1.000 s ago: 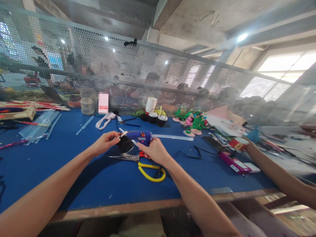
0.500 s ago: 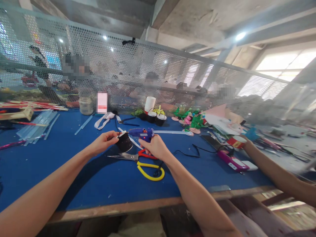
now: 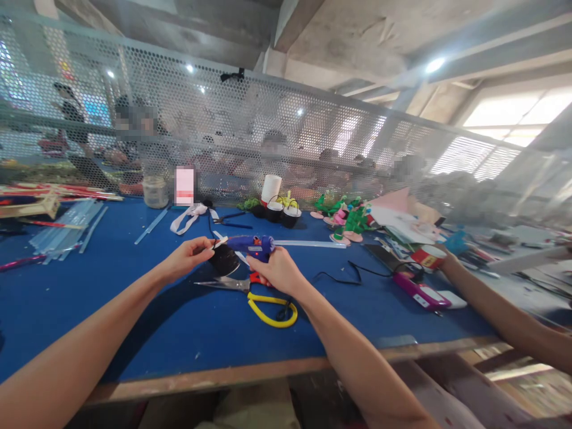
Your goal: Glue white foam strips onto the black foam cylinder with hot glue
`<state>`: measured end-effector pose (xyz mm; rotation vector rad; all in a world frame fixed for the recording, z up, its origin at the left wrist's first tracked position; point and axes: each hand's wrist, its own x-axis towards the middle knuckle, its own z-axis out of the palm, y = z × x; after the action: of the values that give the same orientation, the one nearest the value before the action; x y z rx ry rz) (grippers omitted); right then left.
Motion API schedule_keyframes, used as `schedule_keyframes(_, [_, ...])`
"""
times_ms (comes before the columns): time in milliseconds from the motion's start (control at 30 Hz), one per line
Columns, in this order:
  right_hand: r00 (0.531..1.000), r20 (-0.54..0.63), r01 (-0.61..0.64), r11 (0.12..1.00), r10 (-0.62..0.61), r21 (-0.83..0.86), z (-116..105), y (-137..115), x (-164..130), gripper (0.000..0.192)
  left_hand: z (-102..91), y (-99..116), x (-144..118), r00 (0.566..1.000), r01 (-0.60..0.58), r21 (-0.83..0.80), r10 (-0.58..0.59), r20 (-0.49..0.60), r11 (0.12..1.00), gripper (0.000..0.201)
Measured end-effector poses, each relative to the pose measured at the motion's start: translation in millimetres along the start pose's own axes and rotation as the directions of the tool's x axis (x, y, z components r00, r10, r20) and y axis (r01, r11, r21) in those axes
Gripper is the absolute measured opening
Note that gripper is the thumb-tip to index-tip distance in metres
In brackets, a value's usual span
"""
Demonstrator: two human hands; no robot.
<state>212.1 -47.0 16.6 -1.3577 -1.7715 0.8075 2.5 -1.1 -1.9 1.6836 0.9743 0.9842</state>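
Observation:
Pinched in my left hand (image 3: 193,256) is a small black cup (image 3: 224,260) with a white rim, tilted over the blue table. My right hand (image 3: 277,269) is wrapped round a blue hot glue gun (image 3: 258,243), its nozzle at the cup's rim. A long clear glue stick (image 3: 308,243) runs out of the gun's back. Below both hands lie scissors (image 3: 273,311) with yellow and red handles, their blades pointing left; the right hand partly hides the red handle. White ribbon (image 3: 188,218) lies on the table behind the cup.
Loose clear glue sticks (image 3: 67,229) lie at the left. Two black buckets (image 3: 290,215) stand by a white cup stack (image 3: 271,189) along the mesh screen (image 3: 313,131). Green craft pieces (image 3: 356,223) sit right of them. A neighbour's hand (image 3: 448,257) is near a red cup (image 3: 428,257) and purple device (image 3: 422,293).
My right hand has moved the glue gun slightly left, bringing its nozzle closer over the cup's rim. The left hand has stayed almost in place with the cup.

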Motion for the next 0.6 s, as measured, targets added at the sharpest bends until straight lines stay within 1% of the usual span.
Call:
schedule_keyframes(100, [0.999,-0.002,0.052,0.999,-0.052,-0.016,4,-1,-3,0.021,0.8,0,0,1.0,0.006,0.018,-0.006,-0.013,1.0,0.033])
schedule_keyframes(367, [0.996,-0.008,0.091,0.996,-0.091,-0.022,10,-5,-5,0.018,2.9,2,0,0.999,-0.014,0.106,0.018,-0.043,0.994,0.032])
schedule_keyframes(467, [0.997,-0.004,0.081,0.996,-0.081,-0.025,7,-2,-4,0.02,2.1,2,0,0.999,-0.021,0.124,0.026,-0.035,0.992,0.031])
schedule_keyframes(600, [0.998,-0.032,0.045,0.997,-0.046,-0.055,-1,2,0,0.027,1.1,3,0,1.0,-0.019,0.092,0.019,0.003,0.996,0.031])
